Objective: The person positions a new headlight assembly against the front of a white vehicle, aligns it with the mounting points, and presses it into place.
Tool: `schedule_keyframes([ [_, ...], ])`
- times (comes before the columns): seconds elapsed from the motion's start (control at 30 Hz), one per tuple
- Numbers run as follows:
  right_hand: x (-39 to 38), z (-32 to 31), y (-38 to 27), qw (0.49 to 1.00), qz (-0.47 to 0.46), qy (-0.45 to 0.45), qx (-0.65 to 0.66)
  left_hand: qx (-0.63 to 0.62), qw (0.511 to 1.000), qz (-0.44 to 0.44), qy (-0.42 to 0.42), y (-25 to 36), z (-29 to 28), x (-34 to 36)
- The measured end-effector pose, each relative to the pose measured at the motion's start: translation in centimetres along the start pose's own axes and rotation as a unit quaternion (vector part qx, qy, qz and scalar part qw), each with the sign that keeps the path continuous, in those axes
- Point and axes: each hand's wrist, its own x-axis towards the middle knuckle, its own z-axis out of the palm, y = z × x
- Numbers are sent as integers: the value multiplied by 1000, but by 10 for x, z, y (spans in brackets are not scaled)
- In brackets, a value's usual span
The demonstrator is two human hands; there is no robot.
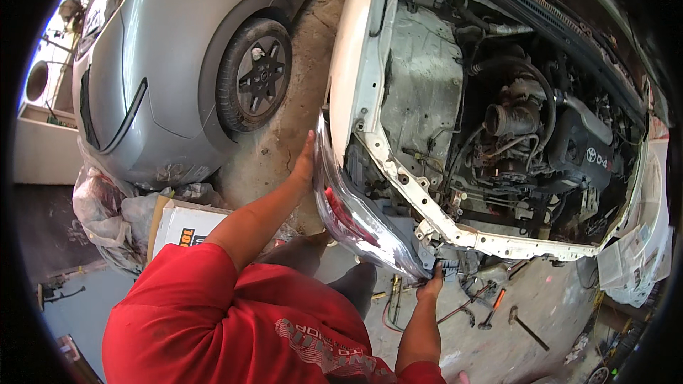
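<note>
A long clear headlight assembly [359, 227] sits at the front corner of a white car's body [348, 50], whose engine bay [512, 121] is exposed. My left hand [304, 158] grips the headlight's upper outer end, fingers along its edge. My right hand [431, 281] holds the lower inner end, its fingertips partly hidden. The lamp lies along a white metal front rail [402, 181]; whether it is seated there I cannot tell.
A silver car [163, 64] stands to my left, with plastic-wrapped bundles [107, 213] and a white cardboard box [178, 224] below it. Hammers [491, 309] and other tools lie on the concrete floor [555, 291]. A translucent plastic sheet [629, 256] hangs at the right.
</note>
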Motion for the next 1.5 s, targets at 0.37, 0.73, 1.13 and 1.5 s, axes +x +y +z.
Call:
schedule_keyframes([
  [0.37, -17, -1, 7, 996, -58, 31, 58, 26, 998, 5, -58, 20, 17, -6],
  [0.73, -13, 30, 14, 994, -8, 63, 86, 76, 996, 22, -45, 37, 29, -7],
  [1.13, -23, 33, 17, 996, -8, 54, 68, 80, 995, 42, -49, 39, 25, 7],
  [1.5, 1, 24, 20, 998, 4, 33, 54, 57, 996, 33, -61, 41, 35, 7],
])
